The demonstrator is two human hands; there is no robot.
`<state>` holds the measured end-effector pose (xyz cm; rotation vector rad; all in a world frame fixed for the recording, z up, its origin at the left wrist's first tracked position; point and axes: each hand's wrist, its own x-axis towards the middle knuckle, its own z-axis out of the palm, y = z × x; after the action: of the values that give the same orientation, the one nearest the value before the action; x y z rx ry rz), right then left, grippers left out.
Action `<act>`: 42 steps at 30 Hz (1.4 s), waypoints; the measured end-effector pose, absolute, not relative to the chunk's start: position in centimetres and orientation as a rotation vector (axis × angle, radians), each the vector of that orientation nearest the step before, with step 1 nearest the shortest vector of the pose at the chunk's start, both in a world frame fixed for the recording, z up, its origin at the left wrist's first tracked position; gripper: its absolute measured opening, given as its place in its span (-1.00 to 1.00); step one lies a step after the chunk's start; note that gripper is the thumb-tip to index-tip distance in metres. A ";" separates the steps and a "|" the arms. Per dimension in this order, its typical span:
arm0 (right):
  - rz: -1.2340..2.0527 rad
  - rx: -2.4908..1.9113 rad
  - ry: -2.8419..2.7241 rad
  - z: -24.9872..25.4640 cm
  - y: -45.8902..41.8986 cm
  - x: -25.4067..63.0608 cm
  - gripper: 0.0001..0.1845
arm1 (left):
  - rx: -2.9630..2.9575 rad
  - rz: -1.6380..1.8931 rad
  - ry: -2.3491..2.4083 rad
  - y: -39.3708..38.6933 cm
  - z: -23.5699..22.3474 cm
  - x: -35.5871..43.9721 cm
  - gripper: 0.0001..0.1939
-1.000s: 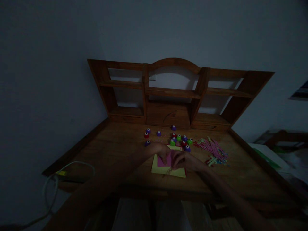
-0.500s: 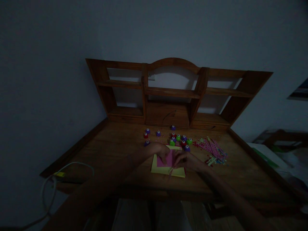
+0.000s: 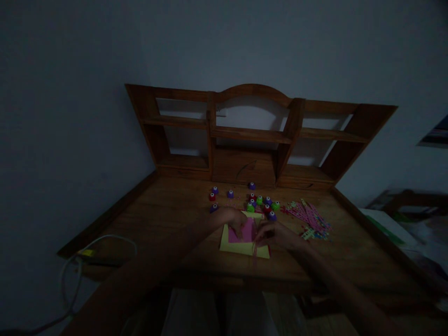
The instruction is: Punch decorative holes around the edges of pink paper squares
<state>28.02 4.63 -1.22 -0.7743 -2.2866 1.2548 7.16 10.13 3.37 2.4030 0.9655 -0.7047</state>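
The scene is dim. A yellow paper sheet [image 3: 233, 245] lies on the wooden desk [image 3: 164, 219], with a smaller pink sheet [image 3: 245, 232] on top of it. My left hand [image 3: 235, 220] rests on the pink sheet's far left part, fingers bent down onto it. My right hand [image 3: 275, 233] sits at the pink sheet's right edge, fingers pinched around a thin pink strip [image 3: 255, 252] that hangs toward me. Just behind the papers stand several small craft punches [image 3: 261, 201] in purple, green and red.
A pile of pink paper strips and coloured cut-outs [image 3: 311, 219] lies to the right. A wooden hutch with shelves [image 3: 252, 135] stands at the desk's back against the wall. A white cable [image 3: 75, 268] loops off the desk's left front corner.
My right hand has shifted slightly right and toward me, and the thin strip now trails down from its fingers over the yellow sheet's near edge. My left hand has stayed put.
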 end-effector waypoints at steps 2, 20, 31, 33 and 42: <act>1.240 -0.765 -2.271 -1.1 4.6 28.0 -0.68 | 2.399 -0.688 0.964 10.2 3.2 7.1 -0.69; 1.126 -1.310 -1.759 2.7 1.8 34.6 -0.70 | 2.224 -0.013 1.051 9.9 1.8 5.1 -0.71; 0.495 -1.687 -1.330 -1.2 1.3 43.6 -0.49 | 2.468 0.676 1.171 2.4 -1.0 2.5 -0.50; 0.371 -1.733 -1.338 -1.6 0.9 43.4 -0.48 | 2.486 0.640 1.167 1.7 -1.5 2.5 -0.45; 0.209 -1.586 -1.495 -0.7 -1.5 36.4 -0.60 | 2.704 0.338 0.975 1.0 -0.9 2.5 -0.60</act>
<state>36.39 -1.51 -0.70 -1.5860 -1.4955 0.2093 2.51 1.02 -0.92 2.7045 0.9746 0.3378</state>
